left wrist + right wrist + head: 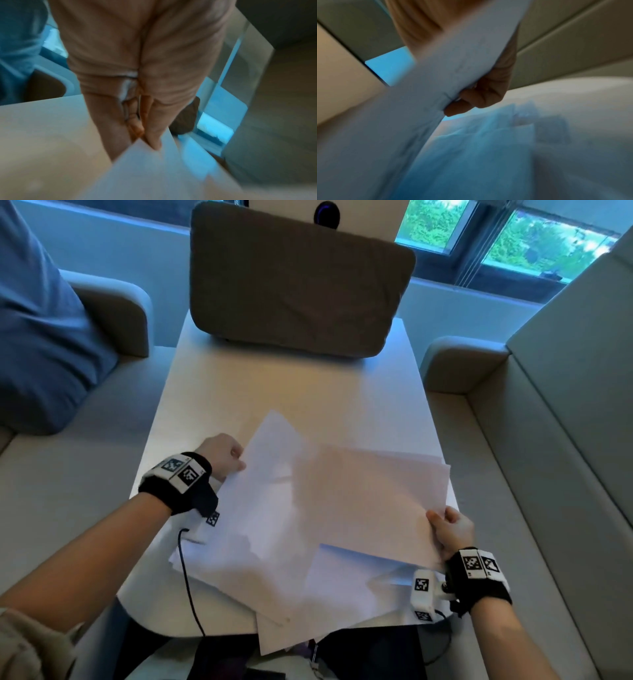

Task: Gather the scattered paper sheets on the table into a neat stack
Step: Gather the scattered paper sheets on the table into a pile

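Several white paper sheets (274, 556) lie fanned and overlapping on the near half of the white table (274, 385). My left hand (227, 457) pinches the left edge of a tilted sheet (274, 450); in the left wrist view, thumb and fingers (152, 140) close on that sheet's corner (154, 173). My right hand (448, 527) grips the right edge of the top sheet (373, 501). The right wrist view shows its fingers (467, 102) curled under that lifted, bent paper (447, 75). A bottom sheet (284, 638) overhangs the table's near edge.
A brown-grey cushion (298, 282) stands at the far end of the table. Beige sofa seats flank the table, with a blue pillow (41, 337) on the left one. A black cable (186, 577) runs from my left wrist over the near table edge.
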Motion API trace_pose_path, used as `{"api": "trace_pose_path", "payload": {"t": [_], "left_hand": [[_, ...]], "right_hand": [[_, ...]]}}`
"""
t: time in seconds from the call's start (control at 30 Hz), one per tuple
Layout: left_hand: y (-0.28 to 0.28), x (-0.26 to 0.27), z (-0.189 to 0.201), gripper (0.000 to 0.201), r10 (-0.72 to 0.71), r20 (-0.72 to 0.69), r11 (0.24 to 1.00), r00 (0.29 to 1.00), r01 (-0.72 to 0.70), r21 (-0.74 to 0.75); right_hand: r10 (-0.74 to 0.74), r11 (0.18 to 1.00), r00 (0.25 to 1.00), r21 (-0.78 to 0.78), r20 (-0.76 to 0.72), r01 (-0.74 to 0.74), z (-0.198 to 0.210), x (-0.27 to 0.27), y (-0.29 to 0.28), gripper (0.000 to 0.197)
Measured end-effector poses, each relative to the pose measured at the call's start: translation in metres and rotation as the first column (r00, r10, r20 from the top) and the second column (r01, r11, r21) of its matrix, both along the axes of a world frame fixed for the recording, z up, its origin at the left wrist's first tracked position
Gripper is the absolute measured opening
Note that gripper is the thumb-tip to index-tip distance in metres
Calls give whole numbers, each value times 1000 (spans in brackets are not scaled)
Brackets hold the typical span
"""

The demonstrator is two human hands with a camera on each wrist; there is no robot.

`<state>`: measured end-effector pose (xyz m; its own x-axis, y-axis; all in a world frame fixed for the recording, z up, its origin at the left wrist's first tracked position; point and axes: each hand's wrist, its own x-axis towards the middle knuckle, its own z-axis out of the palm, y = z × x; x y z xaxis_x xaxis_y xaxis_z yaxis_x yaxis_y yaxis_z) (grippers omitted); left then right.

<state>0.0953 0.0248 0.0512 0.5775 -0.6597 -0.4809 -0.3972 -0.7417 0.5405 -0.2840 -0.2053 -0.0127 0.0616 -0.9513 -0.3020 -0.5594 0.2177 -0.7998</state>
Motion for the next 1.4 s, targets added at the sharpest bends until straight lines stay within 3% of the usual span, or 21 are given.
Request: {"api": "trace_pose_path", "payload": {"t": [0.1, 0.2, 0.27, 0.33, 0.4, 0.43, 0.47, 0.53, 0.57, 0.63, 0.7, 0.77, 0.8, 0.87, 0.93, 1.03, 1.1, 1.17, 1.23, 1.3, 1.4], "left_hand": [[0, 17, 17, 12, 95, -5, 979, 995, -95, -181], [-4, 16, 43, 8, 217, -91, 889, 972, -235, -392], [-11, 5, 60, 9, 262, -51, 827, 964, -251, -504], [-19, -15, 73, 12, 272, 4, 761, 962, -213, -613], [-25, -41, 83, 11, 214, -21, 674, 977, -163, -721], [-28, -55, 87, 9, 172, -38, 624, 984, -139, -769], [-30, -68, 91, 7, 129, -65, 573, 989, -128, -810], [-35, -94, 100, 8, 20, -144, 455, 989, -137, -880], [-37, -105, 103, 12, -42, -198, 403, 979, -164, -900], [-39, -124, 104, 18, -185, -319, 368, 930, -235, -899], [-36, -132, 96, 19, -297, -422, 441, 857, -269, -856], [-29, -128, 82, 19, -364, -433, 573, 825, -167, -802], [-24, -123, 74, 20, -377, -342, 656, 861, -13, -755], [-13, -109, 56, 31, -439, -188, 803, 878, 290, -521], [2, -94, 37, 36, -405, -317, 877, 858, 267, -399], [25, -70, 0, 46, -311, -241, 887, 919, 190, -420], [39, -61, -18, 73, -242, -206, 925, 948, 161, -344], [49, -55, -29, 90, -166, -209, 959, 964, 108, -263], [56, -50, -40, 87, -113, -142, 990, 983, 100, -97], [59, -46, -50, 78, -79, 24, 991, 997, 76, 107], [65, -56, -54, 88, 28, -29, 976, 999, -21, 219]], "right_hand": [[100, 995, 970, 35, -222, -94, -11, -8, 2, 4], [265, 945, 934, 257, -238, -202, -12, -2, 19, 8], [379, 906, 872, 317, -310, -282, -4, 8, 33, 13], [382, 924, 765, 211, -519, -318, 8, 20, 42, 31], [231, 951, 811, -52, -538, -306, 24, 31, 54, 50], [184, 945, 873, -164, -451, -284, 35, 39, 60, 51], [192, 953, 933, -168, -305, -252, 44, 47, 63, 47], [229, 958, 965, 148, 128, -247, 66, 62, 72, 51], [193, 877, 913, 353, 360, -325, 74, 68, 75, 62], [51, 738, 733, 469, 678, -485, 90, 75, 77, 78], [-88, 797, 588, 411, 804, -442, 104, 76, 73, 66], [-139, 899, 557, 340, 819, -277, 106, 68, 58, 35], [-111, 930, 593, 294, 798, -221, 103, 62, 49, 25], [-41, 961, 758, 234, 650, -149, 83, 45, 30, 27], [31, 980, 920, 171, 391, -105, 57, 24, 15, 39], [145, 985, 989, 90, 30, -147, 22, 1, 0, 43], [250, 967, 955, 89, -161, -238, 6, -9, -6, 43], [402, 915, 858, 170, -319, -366, -4, -15, -12, 45], [494, 870, 733, 252, -468, -425, -5, -13, -15, 51], [451, 881, 646, 194, -616, -431, -4, -8, -18, 70], [418, 902, 656, 201, -629, -382, -2, 4, -17, 105]]}}
